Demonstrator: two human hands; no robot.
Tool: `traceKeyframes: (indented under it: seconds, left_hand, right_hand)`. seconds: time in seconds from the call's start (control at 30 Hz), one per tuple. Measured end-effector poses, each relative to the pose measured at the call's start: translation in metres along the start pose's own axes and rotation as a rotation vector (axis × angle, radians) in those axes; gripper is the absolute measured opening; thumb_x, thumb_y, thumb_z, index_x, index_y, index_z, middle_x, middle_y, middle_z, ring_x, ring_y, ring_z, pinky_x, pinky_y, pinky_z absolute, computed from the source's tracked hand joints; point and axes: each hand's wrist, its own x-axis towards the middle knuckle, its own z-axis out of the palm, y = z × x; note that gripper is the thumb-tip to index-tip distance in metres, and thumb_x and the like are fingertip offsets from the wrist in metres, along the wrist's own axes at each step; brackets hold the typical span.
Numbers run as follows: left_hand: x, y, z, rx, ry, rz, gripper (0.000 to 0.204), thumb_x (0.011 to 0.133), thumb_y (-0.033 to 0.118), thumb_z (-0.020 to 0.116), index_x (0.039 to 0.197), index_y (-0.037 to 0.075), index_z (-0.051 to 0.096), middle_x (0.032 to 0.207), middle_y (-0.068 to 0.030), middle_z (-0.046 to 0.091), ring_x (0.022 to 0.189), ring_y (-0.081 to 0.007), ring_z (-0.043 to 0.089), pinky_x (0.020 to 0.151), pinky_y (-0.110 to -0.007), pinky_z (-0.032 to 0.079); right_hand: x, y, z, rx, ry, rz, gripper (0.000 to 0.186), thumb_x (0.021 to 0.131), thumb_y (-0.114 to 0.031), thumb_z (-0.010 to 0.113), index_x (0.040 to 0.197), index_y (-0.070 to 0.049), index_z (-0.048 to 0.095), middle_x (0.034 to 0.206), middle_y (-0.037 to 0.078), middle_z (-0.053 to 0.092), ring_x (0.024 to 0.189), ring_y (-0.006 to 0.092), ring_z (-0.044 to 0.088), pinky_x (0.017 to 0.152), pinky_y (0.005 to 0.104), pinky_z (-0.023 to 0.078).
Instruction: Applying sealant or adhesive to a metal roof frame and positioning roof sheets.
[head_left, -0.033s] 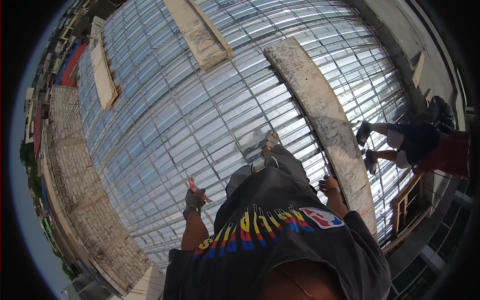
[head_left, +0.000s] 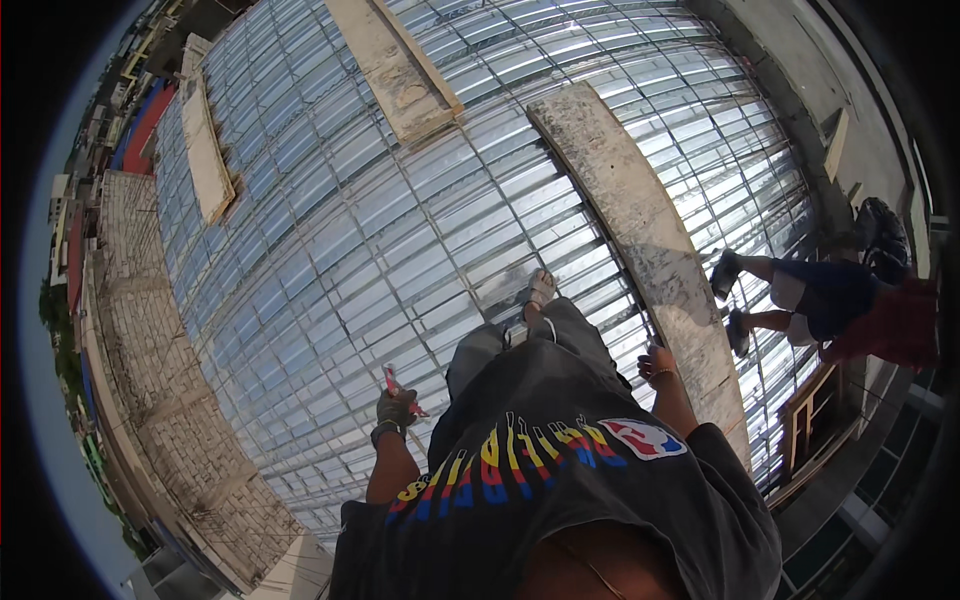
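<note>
My left hand (head_left: 396, 409), in a dark glove, is closed around a slim red object (head_left: 390, 379) with pale marks. Its ends stick out on both sides of the fist, and I cannot make out its kind. My right hand (head_left: 657, 366), bare with a bracelet at the wrist, has curled fingers beside the long plank. Something small may be in it, too small to name. Both hands hang over ribbed metal decking (head_left: 400, 270) crossed by a grid of thin steel bars. My sandalled foot (head_left: 541, 288) stands on the decking.
A long, stained plank (head_left: 625, 185) lies just right of me. Two more boards (head_left: 400, 80) (head_left: 207, 150) lie farther off. Another person (head_left: 825, 295) stands at the right by a framed opening (head_left: 808, 425). A rough block wall (head_left: 170, 370) edges the left side.
My left hand has shifted slightly right with the red object. My right hand has barely moved. The other person has shifted slightly toward the lower edge.
</note>
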Motion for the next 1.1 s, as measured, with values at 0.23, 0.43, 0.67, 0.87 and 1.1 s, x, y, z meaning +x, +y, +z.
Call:
traceKeyframes:
  seconds: [0.23, 0.43, 0.67, 0.87, 1.1]
  left_hand:
    - [0.006, 0.016, 0.043, 0.406, 0.098, 0.154, 0.037, 0.069, 0.034, 0.065, 0.093, 0.008, 0.055, 0.076, -0.0100, 0.059, 0.073, -0.0286, 0.060, 0.064, -0.040, 0.048]
    - [0.036, 0.150, 0.071, 0.107, 0.084, 0.016, 0.044, 0.068, 0.026, 0.069, 0.101, 0.005, 0.049, 0.084, -0.0111, 0.057, 0.075, -0.0272, 0.059, 0.063, -0.046, 0.048]
    - [0.125, 0.365, 0.064, 0.164, -0.026, 0.433, 0.043, 0.068, 0.016, 0.072, 0.103, 0.009, 0.048, 0.082, -0.0075, 0.056, 0.069, -0.0188, 0.058, 0.054, -0.038, 0.052]
    - [0.134, 0.547, 0.084, 0.235, -0.097, 0.721, 0.043, 0.061, 0.022, 0.077, 0.095, 0.005, 0.057, 0.081, -0.0077, 0.061, 0.069, -0.0179, 0.057, 0.063, -0.032, 0.047]
    - [0.164, 0.597, 0.100, 0.505, -0.099, 0.805, 0.034, 0.064, 0.020, 0.072, 0.090, 0.007, 0.053, 0.070, -0.0048, 0.055, 0.058, -0.0144, 0.052, 0.055, -0.030, 0.045]
  right_hand:
    - [0.021, -0.233, 0.116, -0.136, -0.140, -0.451, 0.022, 0.082, -0.023, 0.045, 0.096, -0.007, 0.053, 0.071, 0.010, 0.057, 0.048, 0.0130, 0.048, 0.040, 0.0251, 0.037]
    - [-0.017, -0.361, 0.217, -0.245, -0.256, -0.649, 0.044, 0.082, -0.014, 0.043, 0.125, -0.002, 0.044, 0.080, 0.012, 0.061, 0.057, 0.0148, 0.055, 0.048, 0.0248, 0.044]
    - [-0.005, -0.371, 0.205, -0.070, -0.061, -0.319, 0.036, 0.081, -0.018, 0.045, 0.114, -0.004, 0.048, 0.077, 0.011, 0.057, 0.052, 0.0147, 0.050, 0.046, 0.0277, 0.040]
    - [0.037, -0.336, 0.151, 0.224, 0.147, 0.013, 0.021, 0.080, -0.022, 0.047, 0.095, -0.008, 0.049, 0.081, 0.015, 0.059, 0.056, 0.0212, 0.053, 0.050, 0.0359, 0.041]
    - [0.079, -0.429, 0.216, 0.235, 0.119, 0.176, 0.015, 0.078, -0.016, 0.043, 0.085, -0.005, 0.051, 0.072, 0.017, 0.059, 0.045, 0.0254, 0.050, 0.037, 0.0372, 0.036]
